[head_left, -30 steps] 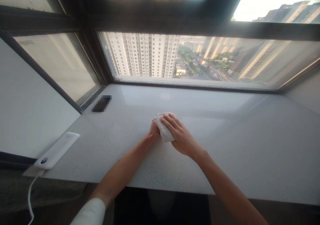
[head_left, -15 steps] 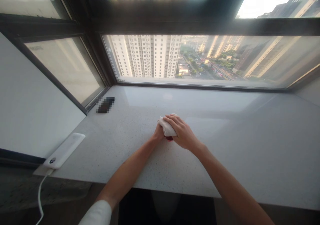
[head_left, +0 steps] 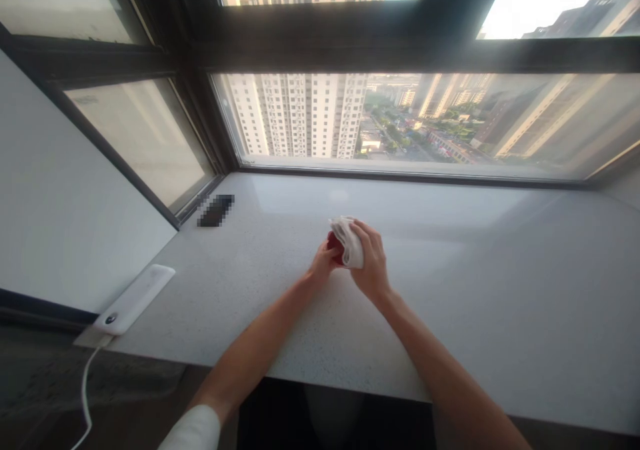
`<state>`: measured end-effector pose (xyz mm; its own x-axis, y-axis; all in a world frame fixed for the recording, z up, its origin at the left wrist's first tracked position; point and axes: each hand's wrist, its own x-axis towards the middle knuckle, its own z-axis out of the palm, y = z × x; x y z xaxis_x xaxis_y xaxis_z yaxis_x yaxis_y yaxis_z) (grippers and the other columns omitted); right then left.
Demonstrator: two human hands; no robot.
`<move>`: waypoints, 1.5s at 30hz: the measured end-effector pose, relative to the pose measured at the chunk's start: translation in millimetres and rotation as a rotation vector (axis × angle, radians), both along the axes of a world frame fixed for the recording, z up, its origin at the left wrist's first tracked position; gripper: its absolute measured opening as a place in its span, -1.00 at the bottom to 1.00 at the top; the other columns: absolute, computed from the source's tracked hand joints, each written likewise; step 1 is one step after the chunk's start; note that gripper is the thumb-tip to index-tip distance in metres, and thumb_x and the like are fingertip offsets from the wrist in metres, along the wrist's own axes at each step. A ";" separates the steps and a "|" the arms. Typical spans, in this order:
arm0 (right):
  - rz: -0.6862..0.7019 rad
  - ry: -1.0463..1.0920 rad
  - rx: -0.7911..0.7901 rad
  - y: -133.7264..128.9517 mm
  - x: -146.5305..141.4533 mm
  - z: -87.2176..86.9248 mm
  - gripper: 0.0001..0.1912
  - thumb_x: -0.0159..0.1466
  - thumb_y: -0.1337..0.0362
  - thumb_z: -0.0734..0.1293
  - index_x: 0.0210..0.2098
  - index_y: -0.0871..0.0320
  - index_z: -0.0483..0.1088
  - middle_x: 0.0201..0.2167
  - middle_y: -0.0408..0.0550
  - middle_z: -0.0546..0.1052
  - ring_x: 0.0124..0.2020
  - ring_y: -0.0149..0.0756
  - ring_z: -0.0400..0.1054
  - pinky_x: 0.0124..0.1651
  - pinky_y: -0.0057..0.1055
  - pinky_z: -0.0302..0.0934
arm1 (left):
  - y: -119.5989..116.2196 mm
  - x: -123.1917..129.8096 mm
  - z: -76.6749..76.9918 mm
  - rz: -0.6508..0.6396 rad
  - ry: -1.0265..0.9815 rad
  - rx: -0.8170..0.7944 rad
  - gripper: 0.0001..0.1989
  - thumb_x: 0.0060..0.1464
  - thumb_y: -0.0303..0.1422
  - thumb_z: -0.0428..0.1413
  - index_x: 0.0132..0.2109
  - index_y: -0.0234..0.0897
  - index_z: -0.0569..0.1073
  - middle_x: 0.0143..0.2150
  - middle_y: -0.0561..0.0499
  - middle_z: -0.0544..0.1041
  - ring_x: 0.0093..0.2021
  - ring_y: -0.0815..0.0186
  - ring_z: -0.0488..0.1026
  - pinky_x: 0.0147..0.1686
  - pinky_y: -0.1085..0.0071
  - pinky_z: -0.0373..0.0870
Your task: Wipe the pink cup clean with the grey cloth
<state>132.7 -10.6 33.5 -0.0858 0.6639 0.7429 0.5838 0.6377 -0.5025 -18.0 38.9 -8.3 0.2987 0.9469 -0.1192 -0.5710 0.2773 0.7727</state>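
Over the middle of the pale stone sill (head_left: 280, 290), my left hand (head_left: 324, 262) is closed on a small dark red object (head_left: 336, 247). Its kind cannot be made out, as fingers and cloth cover much of it. A folded white cloth (head_left: 352, 242) lies against the right side of the red object. My right hand (head_left: 371, 257) curves around the cloth from the right and presses it there, fingers bent over its top edge.
A white power strip (head_left: 135, 303) with a white cable (head_left: 85, 390) lies at the sill's left front edge. A dark pixelated object (head_left: 216, 211) rests near the left window corner. Dark window frames (head_left: 320, 40) border the sill behind.
My right hand and the cloth have shifted from the top of the red object to its right side. More of the red object shows now. The view has moved slightly.
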 end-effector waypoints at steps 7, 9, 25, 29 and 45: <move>0.305 -0.138 -0.329 19.0 40.9 21.9 -0.39 0.32 0.47 0.27 0.30 -0.03 0.49 0.28 0.01 0.59 0.27 -0.03 0.52 0.35 -0.03 0.39 | -10.8 6.2 5.9 0.005 0.152 0.128 -0.58 -0.10 -0.34 0.48 -0.05 -0.32 0.66 -0.08 -0.11 0.71 -0.09 0.13 0.62 -0.06 0.28 0.57; 0.221 -0.121 -0.256 3.2 24.9 12.7 -0.31 0.29 0.50 0.25 0.36 -0.03 0.44 0.30 0.03 0.56 0.32 -0.01 0.47 0.40 0.04 0.36 | -10.8 10.8 0.9 0.109 0.171 0.099 -0.70 -0.09 -0.33 0.44 -0.17 -0.33 0.65 -0.21 -0.08 0.69 -0.19 0.18 0.58 -0.13 0.30 0.56; -0.135 -0.134 -0.078 -30.1 -23.6 2.2 -0.12 0.33 0.51 0.19 0.60 0.02 0.03 0.54 0.15 0.24 0.60 0.22 0.01 0.52 0.41 0.16 | -5.2 12.3 -2.6 0.200 0.111 0.038 -0.64 -0.10 -0.26 0.48 -0.17 -0.30 0.62 -0.32 0.03 0.62 -0.34 0.32 0.50 -0.27 0.39 0.47; -0.089 -0.134 -0.191 -17.0 -20.7 11.6 -0.31 0.35 0.48 0.21 0.44 0.00 0.30 0.37 0.13 0.46 0.41 0.18 0.30 0.43 0.30 0.32 | -7.0 10.0 -2.6 0.195 0.123 0.016 -0.67 -0.07 -0.26 0.48 -0.19 -0.30 0.61 -0.37 0.05 0.60 -0.35 0.30 0.51 -0.27 0.37 0.50; 0.129 0.142 -0.307 18.7 8.1 11.2 -0.52 0.60 0.11 0.15 0.41 0.03 0.39 0.37 0.15 0.50 0.38 -0.01 0.41 0.44 0.07 0.31 | -3.5 -14.2 17.3 -0.192 -0.004 -0.011 -0.19 0.16 0.29 0.25 0.25 -0.28 0.58 0.15 -0.28 0.68 -0.02 -0.10 0.69 -0.18 0.08 0.68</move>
